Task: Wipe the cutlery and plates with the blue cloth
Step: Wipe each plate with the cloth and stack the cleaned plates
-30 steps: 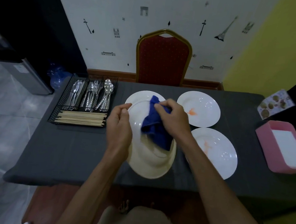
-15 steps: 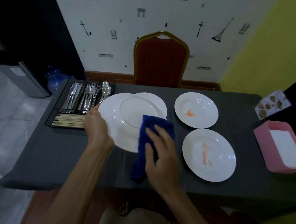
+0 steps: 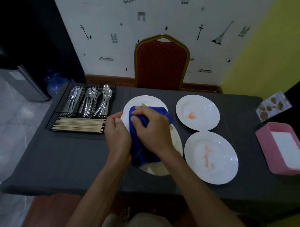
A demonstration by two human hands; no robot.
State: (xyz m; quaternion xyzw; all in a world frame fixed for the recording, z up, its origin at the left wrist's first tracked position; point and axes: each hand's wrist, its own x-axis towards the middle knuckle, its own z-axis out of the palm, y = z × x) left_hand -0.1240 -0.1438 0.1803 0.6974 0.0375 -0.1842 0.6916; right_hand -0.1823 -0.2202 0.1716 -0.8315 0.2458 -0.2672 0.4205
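Observation:
I hold a white plate (image 3: 158,169) tilted above the table's near middle. My left hand (image 3: 118,134) grips its left rim. My right hand (image 3: 151,130) holds the bunched blue cloth (image 3: 142,156) against the plate, and the cloth covers most of it. Behind it a second white plate (image 3: 145,100) lies on the table. To the right lie two plates with orange smears, one at the back (image 3: 197,112) and one nearer (image 3: 211,156). A black wire tray (image 3: 52,121) at the left holds knives, forks, spoons (image 3: 105,99) and chopsticks (image 3: 79,124).
The table (image 3: 67,156) has a dark grey cover. A pink box (image 3: 264,144) with white paper sits at the right edge. A red chair (image 3: 161,62) stands behind the table against the wall. A printed card (image 3: 272,105) lies at the far right corner.
The plate has come back from the left to the middle and tilted. My right hand, which hung the cloth at the plate's near edge, now bunches it on the plate.

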